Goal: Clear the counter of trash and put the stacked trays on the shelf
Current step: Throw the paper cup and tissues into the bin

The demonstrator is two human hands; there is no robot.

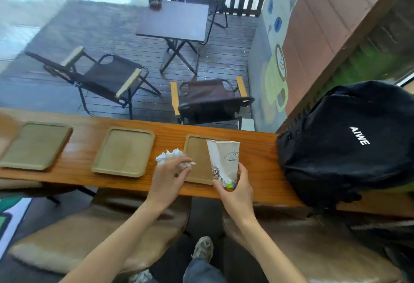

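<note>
Three flat tan trays lie side by side on the long wooden counter (259, 166): a left tray (33, 146), a middle tray (124, 151) and a right tray (198, 159). My left hand (169, 177) is closed around a crumpled white napkin (170, 156) at the left edge of the right tray. My right hand (235, 190) grips the bottom of a dented white paper cup (224, 159) with printed drawings, held upright above the right tray.
A black backpack (349, 141) sits on the counter's right end. Brown cushioned stools (96, 233) stand below the counter on my side. Behind the counter, through glass, are folding chairs (112, 78) and a small dark table (177, 21) on a deck.
</note>
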